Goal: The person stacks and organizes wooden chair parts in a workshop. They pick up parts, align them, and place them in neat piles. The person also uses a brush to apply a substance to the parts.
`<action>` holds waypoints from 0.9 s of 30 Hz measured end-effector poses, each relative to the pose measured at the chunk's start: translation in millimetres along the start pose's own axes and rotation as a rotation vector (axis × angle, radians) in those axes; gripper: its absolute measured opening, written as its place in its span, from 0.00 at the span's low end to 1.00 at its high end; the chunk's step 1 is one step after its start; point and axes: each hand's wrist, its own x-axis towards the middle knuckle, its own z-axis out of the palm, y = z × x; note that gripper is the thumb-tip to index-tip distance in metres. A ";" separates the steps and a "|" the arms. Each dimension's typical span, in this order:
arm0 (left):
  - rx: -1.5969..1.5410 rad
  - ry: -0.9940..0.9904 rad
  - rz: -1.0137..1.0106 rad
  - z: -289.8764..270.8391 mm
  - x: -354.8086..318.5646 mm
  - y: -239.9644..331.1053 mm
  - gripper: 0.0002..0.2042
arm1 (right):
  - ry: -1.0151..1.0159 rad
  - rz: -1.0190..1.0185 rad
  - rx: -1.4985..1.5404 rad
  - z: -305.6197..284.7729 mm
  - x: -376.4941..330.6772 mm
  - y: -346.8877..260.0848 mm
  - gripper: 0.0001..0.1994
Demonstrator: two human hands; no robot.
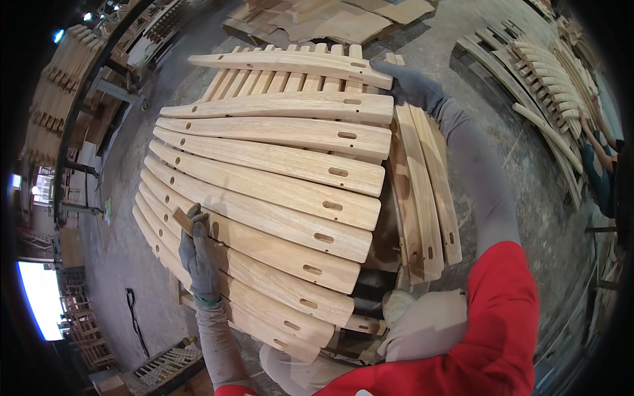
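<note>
Pale, slightly curved wooden pieces lie side by side in a fanned row, each with a slot near its right end and a round hole towards its left end. My left hand [199, 257], in a grey glove, is closed around a small flat brown block [183, 221] above the middle of the row. At the far right end of the row, my gloved right hand [416, 87] grips the end of the farthest wooden piece [290, 63]. That piece lies across several narrower slats [281, 82]. My right fingertips are partly hidden behind its end.
More long wooden pieces [422, 191] lean to the right of the row. Flattened cardboard [330, 23] lies on the floor beyond. At the far right is another stack of curved pieces [545, 82] with a person's arm [594, 142] beside it. A slatted crate [165, 366] stands at lower left.
</note>
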 end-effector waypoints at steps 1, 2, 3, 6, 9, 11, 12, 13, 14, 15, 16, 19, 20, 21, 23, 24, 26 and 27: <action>0.017 -0.011 0.000 -0.4 0.6 0.7 0.15 | 0.065 -0.041 -0.115 -0.9 4.3 -2.5 0.28; 0.033 -0.024 0.001 0.1 1.3 1.4 0.15 | 0.154 -0.168 -0.251 0.6 6.2 -1.5 0.28; -0.004 -0.009 -0.018 1.7 1.1 1.6 0.14 | 0.245 -0.294 -0.388 5.9 11.9 -0.5 0.28; -0.054 0.031 -0.063 3.7 -7.8 5.4 0.14 | 0.403 -0.276 -0.575 25.6 15.8 -6.5 0.27; -0.082 0.033 -0.063 5.3 -0.6 4.4 0.14 | 0.398 -0.250 -0.543 22.1 18.4 -8.0 0.28; -0.166 0.069 -0.108 13.7 -2.7 10.6 0.13 | 0.338 -0.129 -0.581 18.4 2.0 -17.6 0.29; -0.195 0.081 -0.131 15.2 -2.6 11.4 0.13 | 0.293 -0.152 -0.558 17.4 1.6 -12.9 0.29; -0.224 0.093 -0.155 16.9 -2.7 11.9 0.13 | 0.248 -0.175 -0.535 20.0 -0.6 -9.6 0.29; -0.248 0.110 -0.180 15.6 -4.2 12.4 0.13 | 0.197 -0.198 -0.507 26.7 -3.8 -10.1 0.29; -0.202 0.094 -0.154 12.6 -5.5 11.1 0.13 | 0.157 -0.157 -0.520 30.9 -8.5 -11.5 0.28; -0.155 0.080 -0.128 8.1 -6.9 8.9 0.13 | 0.114 -0.115 -0.534 34.5 -14.5 -12.8 0.28; -0.186 0.059 -0.229 16.5 -5.7 22.0 0.14 | 0.112 -0.345 -0.685 28.3 -20.6 -6.7 0.24; -0.220 0.060 -0.284 22.9 -1.3 32.1 0.14 | 0.134 -0.490 -0.742 16.7 -23.9 -3.3 0.23; -0.015 -0.013 -0.226 20.1 2.9 27.2 0.14 | 0.233 -0.732 -1.109 6.1 -28.4 -5.1 0.21; 0.051 -0.097 -0.185 3.5 1.4 26.4 0.15 | 0.360 -0.833 -1.046 29.1 -37.5 -23.0 0.19; -0.113 -0.127 -0.182 -1.7 -3.0 31.0 0.16 | 0.337 -0.652 -0.664 49.7 -50.6 -30.9 0.19; -0.289 -0.318 -0.110 9.5 -11.5 52.4 0.17 | 0.092 -0.542 -0.458 73.2 -75.7 -39.3 0.19; -0.460 -0.402 -0.176 12.7 -12.1 54.7 0.18 | -0.024 -0.484 -0.362 88.9 -83.8 -42.8 0.19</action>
